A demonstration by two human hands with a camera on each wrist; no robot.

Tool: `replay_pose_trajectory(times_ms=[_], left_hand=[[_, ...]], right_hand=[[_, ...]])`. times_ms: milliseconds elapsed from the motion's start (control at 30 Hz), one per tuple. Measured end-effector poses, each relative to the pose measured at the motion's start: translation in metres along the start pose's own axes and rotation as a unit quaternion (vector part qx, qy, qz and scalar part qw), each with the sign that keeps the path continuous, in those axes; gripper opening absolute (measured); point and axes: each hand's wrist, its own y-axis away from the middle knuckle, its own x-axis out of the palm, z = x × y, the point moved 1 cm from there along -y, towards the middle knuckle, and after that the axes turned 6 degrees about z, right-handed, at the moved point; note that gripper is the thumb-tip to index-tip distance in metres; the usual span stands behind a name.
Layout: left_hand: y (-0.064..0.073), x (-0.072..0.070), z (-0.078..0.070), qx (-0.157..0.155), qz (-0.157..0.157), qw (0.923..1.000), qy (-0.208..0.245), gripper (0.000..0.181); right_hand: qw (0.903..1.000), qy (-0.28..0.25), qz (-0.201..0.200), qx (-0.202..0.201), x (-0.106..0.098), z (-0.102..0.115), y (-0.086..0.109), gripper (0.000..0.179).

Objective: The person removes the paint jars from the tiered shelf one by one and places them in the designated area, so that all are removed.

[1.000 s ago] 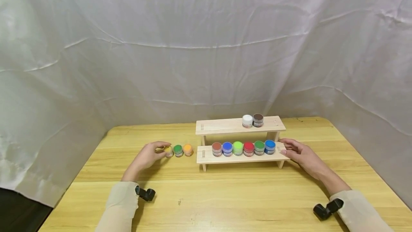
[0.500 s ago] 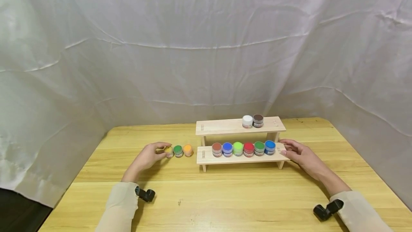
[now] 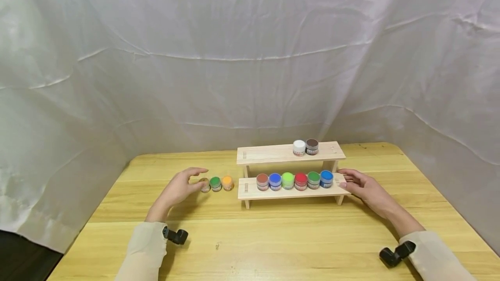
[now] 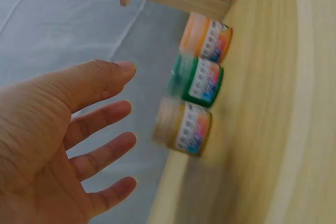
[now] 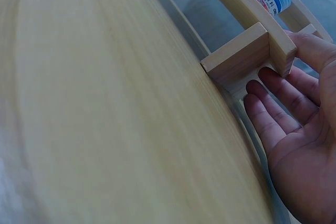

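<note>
In the head view my left hand (image 3: 178,189) is spread beside a paint jar with a yellow-brown band (image 4: 182,127). The left wrist view shows a gap between its fingertips and that jar. A green paint jar (image 3: 215,184) and an orange paint jar (image 3: 228,182) stand to the jar's right in a row. My right hand (image 3: 369,192) grips the right end of the lower board of a two-tier wooden stand (image 3: 250,191). In the right wrist view the thumb lies over the board's end, with fingers beneath it.
Several jars line the lower board, from a brown-red jar (image 3: 262,181) to a blue jar (image 3: 326,178). The upper board bears a white jar (image 3: 299,148) and a dark brown jar (image 3: 312,147). A pale cloth (image 3: 234,77) hangs behind the wooden table (image 3: 250,237).
My left hand's fingers have parted from the yellow-brown jar and released it beside the green one. My right hand stays on the stand.
</note>
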Motion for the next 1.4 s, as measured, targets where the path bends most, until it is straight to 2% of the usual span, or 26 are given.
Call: replay_pose_trajectory(times_ms=[267, 600, 900, 1167, 1400], left_hand=[[-0.002, -0.004, -0.024, 0.044, -0.023, 0.9982, -0.034, 0.046], [-0.008, -0.005, -0.07, 0.065, -0.039, 0.9962, -0.043, 0.054], [-0.029, 0.001, -0.108, 0.1, -0.045, 0.9923, -0.058, 0.059], [-0.05, 0.016, -0.137, 0.126, -0.034, 0.9888, -0.071, 0.061], [-0.067, 0.028, -0.159, 0.119, -0.019, 0.9863, -0.113, 0.058]], right_hand=[[1.0, 0.001, -0.002, -0.001, 0.002, -0.003, -0.002, 0.055], [0.9999, -0.012, -0.001, -0.004, 0.002, -0.006, -0.002, 0.055], [0.9999, -0.016, -0.001, -0.006, 0.002, -0.003, -0.002, 0.056], [0.9999, -0.009, -0.005, -0.002, 0.001, -0.003, -0.001, 0.056], [1.0, 0.003, -0.007, -0.001, 0.0, -0.003, -0.001, 0.055]])
